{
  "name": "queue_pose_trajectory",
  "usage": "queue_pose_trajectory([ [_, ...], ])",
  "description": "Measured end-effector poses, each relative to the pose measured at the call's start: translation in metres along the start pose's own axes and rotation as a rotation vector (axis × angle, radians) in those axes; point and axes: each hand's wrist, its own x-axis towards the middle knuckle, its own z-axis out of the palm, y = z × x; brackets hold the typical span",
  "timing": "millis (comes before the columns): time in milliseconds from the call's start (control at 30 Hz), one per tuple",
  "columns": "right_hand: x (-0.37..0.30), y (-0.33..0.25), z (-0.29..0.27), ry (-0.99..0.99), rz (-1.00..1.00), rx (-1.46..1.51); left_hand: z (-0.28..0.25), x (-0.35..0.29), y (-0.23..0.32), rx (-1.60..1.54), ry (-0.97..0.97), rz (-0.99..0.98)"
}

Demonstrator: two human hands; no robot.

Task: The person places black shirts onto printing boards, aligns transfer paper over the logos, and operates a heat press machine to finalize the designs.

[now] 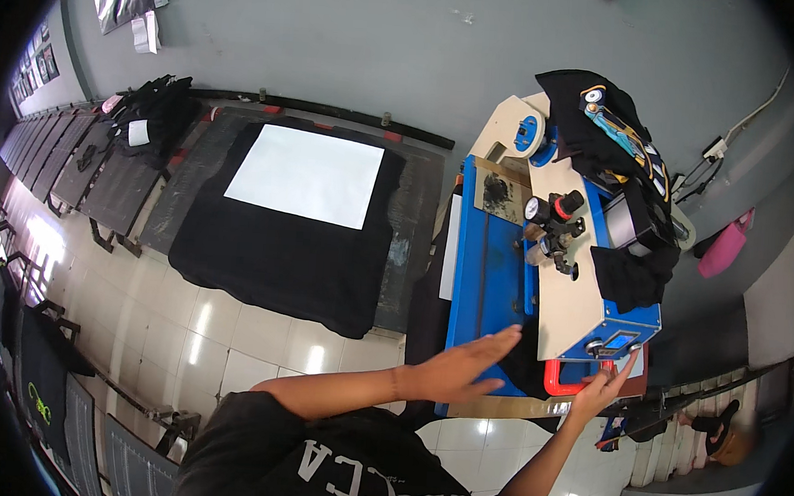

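Note:
A blue and cream heat press [563, 331] stands to the right, with a red handle [553, 378] at its front. My right hand [599, 390] is beside that handle, one finger stretched up to a knob [634, 348] on the right of the small control panel [621, 341]. It holds nothing that I can see. My left hand [462, 368] is open, fingers stretched out flat over the front of the blue plate, near some black fabric [526, 360]. Left of the press, a white sheet [311, 172] lies on a black garment [278, 263] spread over a dark board.
A pressure gauge [536, 209] and a red-topped regulator sit on the press. Dark printed cloth [597, 106] drapes over its back. A row of grey boards [128, 191] runs along the wall at left, one bearing a black pile. Tiled floor [250, 339] lies between the benches.

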Motion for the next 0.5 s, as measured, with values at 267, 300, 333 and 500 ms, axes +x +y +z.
queue_pose_trajectory([
  [267, -0.009, 0.0, 0.002, 0.182, 0.088, 0.019, -0.063, -0.155, -0.13, -0.027, 0.573, -0.594],
  [300, -0.01, -0.007, 0.002, 0.225, 0.119, 0.009, -0.081, -0.165, -0.139, -0.012, 0.636, -0.679],
  [333, -0.012, -0.008, 0.001, 0.284, 0.089, 0.017, -0.099, -0.182, -0.156, -0.001, 0.708, -0.713],
  [500, -0.04, -0.074, 0.038, 0.373, -0.044, 0.253, -0.193, -0.236, -0.21, 0.04, 0.996, -0.846],
])
